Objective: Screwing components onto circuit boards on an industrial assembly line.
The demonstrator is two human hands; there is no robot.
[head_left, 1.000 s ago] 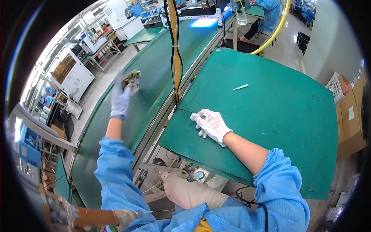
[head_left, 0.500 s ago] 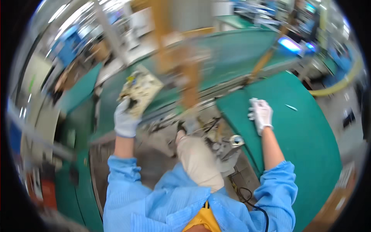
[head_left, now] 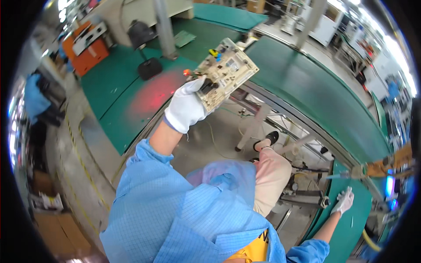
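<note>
My gloved left hand [head_left: 185, 105] is closed on one end of a circuit board [head_left: 232, 65], thumb on its upper face. The board is pale and tilted, with black, yellow, blue and orange parts on it. It is held up near the corner between the left table and the green conveyor belt. My gloved right hand [head_left: 344, 201] lies on the green mat [head_left: 351, 232] at the far right, fingers stretched out and holding nothing. A thin pale stick [head_left: 352, 222] lies on the mat beside it.
A black scanner on a stand [head_left: 142, 39] stands on the left green table [head_left: 118, 118], with red light [head_left: 153, 92] on the tabletop. A metal post [head_left: 164, 30] rises behind. The conveyor belt [head_left: 315, 79] runs to the right. An orange box-like machine [head_left: 90, 52] sits far left.
The view has swung to the left, bringing the left table, scanner and red light into view. My left hand still holds the circuit board; my right hand stays on the mat.
</note>
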